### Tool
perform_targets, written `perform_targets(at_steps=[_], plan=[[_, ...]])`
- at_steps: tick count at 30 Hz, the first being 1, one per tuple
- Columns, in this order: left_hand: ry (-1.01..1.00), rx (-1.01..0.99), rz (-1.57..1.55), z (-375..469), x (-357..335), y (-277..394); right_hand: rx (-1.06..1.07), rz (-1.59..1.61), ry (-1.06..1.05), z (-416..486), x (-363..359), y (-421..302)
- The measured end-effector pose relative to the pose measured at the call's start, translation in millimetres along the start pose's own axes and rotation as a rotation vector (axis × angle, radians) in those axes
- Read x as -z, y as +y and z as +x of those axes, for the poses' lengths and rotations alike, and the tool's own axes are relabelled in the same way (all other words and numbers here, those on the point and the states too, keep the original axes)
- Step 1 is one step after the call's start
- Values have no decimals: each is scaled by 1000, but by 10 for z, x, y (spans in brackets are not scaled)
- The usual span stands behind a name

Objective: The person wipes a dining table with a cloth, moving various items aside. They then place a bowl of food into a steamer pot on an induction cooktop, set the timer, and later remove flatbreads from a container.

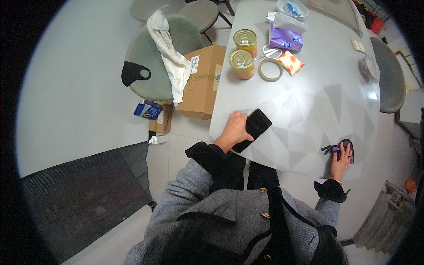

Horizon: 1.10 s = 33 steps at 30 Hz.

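My left hand point(234, 129) grips the left edge of a black smartphone point(258, 125), dark screen up, at the table's near left edge. Over at the near right, my right hand point(341, 161) rests on a small black and purple item point(347, 144) with dark straps; its kind is not clear, and the fingers cover part of it. Farther back on the grey table point(298, 106) stand two pull-tab cans point(242, 64) point(245, 38). Beside them lie a roll of tape point(261, 70), white-handled scissors point(272, 52), a small orange and white packet point(291, 63) and a purple tissue pack point(285, 38).
A white bowl point(306, 14) holds a blue packet. A wrapped round item point(370, 68) sits at the right edge. Left of the table are a cardboard box point(202, 91) and a green chair point(140, 43) with a white cloth point(172, 63) and black mask point(132, 73).
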<state>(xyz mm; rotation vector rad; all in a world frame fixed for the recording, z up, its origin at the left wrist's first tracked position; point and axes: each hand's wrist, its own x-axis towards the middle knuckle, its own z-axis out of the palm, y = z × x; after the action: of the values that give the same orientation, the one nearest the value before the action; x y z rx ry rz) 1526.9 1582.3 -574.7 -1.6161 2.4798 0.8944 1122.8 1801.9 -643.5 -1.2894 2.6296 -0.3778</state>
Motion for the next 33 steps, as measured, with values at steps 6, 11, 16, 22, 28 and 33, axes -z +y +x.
perform_targets(at_steps=[6, 11, 16, 22, 28, 33], plan=[[-246, 124, -431, -25, 57, -126, 48, 8, 69, 19, -46, -24], [-87, 88, -842, 81, 345, -874, -32, -12, 50, -76, -155, -411], [144, 282, -1110, 299, 747, -2244, 98, -4, -24, -259, -339, -1220], [176, 431, -1094, 862, 804, -3618, -12, -29, -64, -400, -431, -1896], [139, 430, -961, 1368, 604, -4111, -42, 51, -93, -334, -433, -2000], [185, 468, -664, 1425, 397, -4350, 235, 30, -85, -607, -602, -2682]])
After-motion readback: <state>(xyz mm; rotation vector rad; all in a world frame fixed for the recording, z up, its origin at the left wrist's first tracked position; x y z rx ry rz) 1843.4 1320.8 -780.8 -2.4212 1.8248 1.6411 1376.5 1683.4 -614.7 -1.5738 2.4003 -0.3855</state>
